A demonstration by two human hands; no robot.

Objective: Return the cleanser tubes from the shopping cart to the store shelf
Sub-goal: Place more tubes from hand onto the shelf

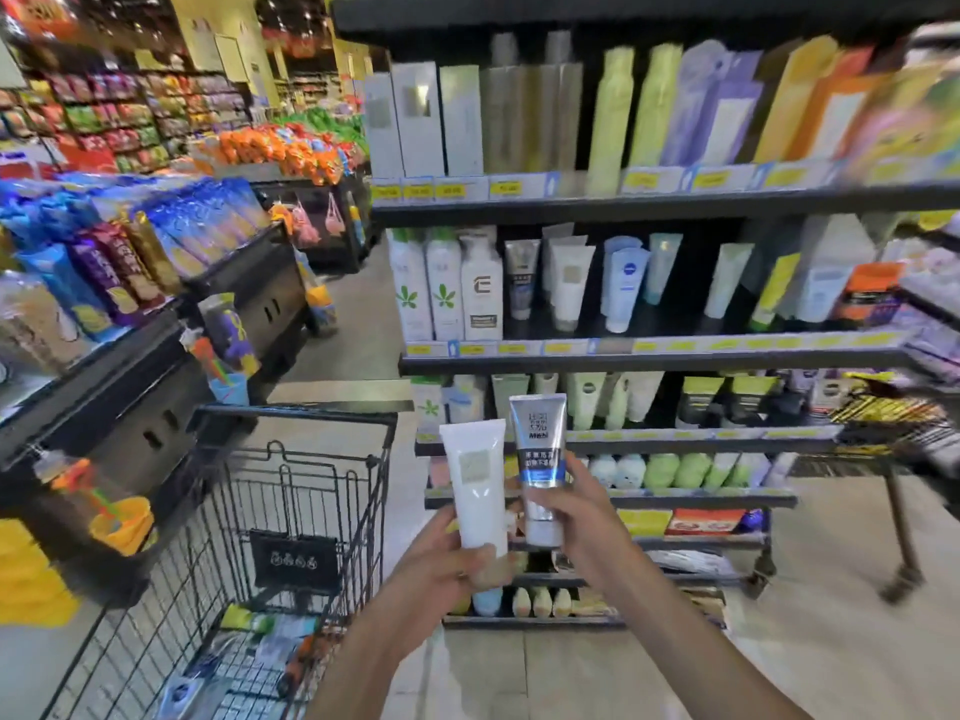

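I face the store shelf (649, 202), a tall black unit with several tiers of boxes, bottles and tubes behind yellow price tags. It fills the right half of the head view, and its right end is blurred. To my left stands the shopping cart (291, 491), a black wire basket with more small packs lying in its bottom; I judge some of these to be cleansers yet to go back, though they are too blurred to name. Beyond it run snack displays (119, 252) along the aisle, well apart from my work.

I hold two tubes up in front of the lower tiers, caps down, labels toward me, likely so I can read them and match each to its row. My left hand (447, 558) has its fingers curled tight round the cap end of the white tube (475, 485). My right hand (566, 506) grips the silver-blue tube (537, 459) low on its body, thumb across the front. The two tubes stand upright, just beside each other, clear of the cart and not yet on any tier.

On the middle tier, a similar grey tube (521, 278) and white tubes (569, 283) stand cap-down, which I take as the likely homes. Gaps show between those rows, so little blocks the way; the neighbouring upright tubes could topple if nudged.
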